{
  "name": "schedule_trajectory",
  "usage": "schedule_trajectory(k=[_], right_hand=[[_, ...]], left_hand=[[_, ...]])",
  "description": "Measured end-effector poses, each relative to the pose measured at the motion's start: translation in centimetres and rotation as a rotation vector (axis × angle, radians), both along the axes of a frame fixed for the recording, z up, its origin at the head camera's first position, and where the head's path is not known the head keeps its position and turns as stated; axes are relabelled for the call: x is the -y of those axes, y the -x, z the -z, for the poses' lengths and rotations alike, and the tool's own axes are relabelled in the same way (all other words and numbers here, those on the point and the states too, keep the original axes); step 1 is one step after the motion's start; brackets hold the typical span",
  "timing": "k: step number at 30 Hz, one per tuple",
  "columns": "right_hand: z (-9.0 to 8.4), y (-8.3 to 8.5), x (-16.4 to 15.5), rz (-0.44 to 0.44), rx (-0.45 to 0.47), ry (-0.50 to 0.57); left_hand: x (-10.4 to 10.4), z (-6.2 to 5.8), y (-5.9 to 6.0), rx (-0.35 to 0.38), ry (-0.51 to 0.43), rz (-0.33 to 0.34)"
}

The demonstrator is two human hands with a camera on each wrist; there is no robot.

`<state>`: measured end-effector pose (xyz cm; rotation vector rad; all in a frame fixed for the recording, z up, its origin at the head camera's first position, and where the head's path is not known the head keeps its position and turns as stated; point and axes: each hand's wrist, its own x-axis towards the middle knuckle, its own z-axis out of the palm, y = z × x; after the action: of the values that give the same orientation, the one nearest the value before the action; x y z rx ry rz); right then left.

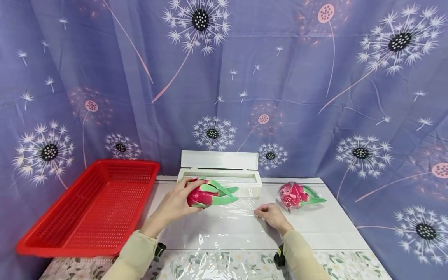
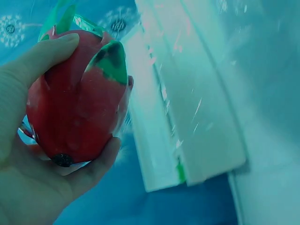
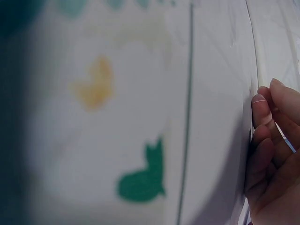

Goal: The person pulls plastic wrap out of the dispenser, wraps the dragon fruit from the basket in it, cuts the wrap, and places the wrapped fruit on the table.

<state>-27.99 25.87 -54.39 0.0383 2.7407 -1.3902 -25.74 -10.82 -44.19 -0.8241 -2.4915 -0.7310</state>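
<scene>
My left hand (image 1: pixel 178 200) grips a red dragon fruit (image 1: pixel 201 194) with green leaves, holding it over the clear cling film (image 1: pixel 224 221). In the left wrist view, the thumb and fingers wrap round the fruit (image 2: pixel 79 98), its dark stem end towards the palm. My right hand (image 1: pixel 274 217) pinches the film's right side between thumb and index finger, low over the table; in the right wrist view the fingertips (image 3: pixel 261 105) are drawn together. Behind the film stands a white cling film box (image 1: pixel 241 190), its lid (image 1: pixel 219 160) raised.
A second dragon fruit (image 1: pixel 292 195), wrapped in shiny film, lies to the right. On the left is a red plastic basket (image 1: pixel 140 210) with mesh walls. A white mat (image 1: pixel 336 229) and a floral cloth (image 1: pixel 346 264) cover the table, and a blue dandelion curtain (image 1: pixel 238 70) hangs behind.
</scene>
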Motion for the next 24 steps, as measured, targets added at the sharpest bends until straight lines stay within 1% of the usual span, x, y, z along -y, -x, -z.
schedule_trajectory(k=[6, 11, 19, 24], right_hand=[[0.4, 0.1, 0.1, -0.002, -0.014, 0.012], [0.5, 0.2, 0.1, -0.004, -0.020, 0.018], [0.4, 0.2, 0.0, -0.012, -0.022, 0.019], [0.3, 0.3, 0.0, -0.013, -0.028, 0.014]], left_hand=[[-2.1, 2.3, -0.5, 0.068, 0.011, 0.029], [-3.1, 3.8, -0.7, 0.074, 0.017, 0.065], [-4.2, 5.3, -1.1, 0.122, 0.034, 0.082], [-4.6, 6.0, -1.2, 0.148, 0.046, 0.077]])
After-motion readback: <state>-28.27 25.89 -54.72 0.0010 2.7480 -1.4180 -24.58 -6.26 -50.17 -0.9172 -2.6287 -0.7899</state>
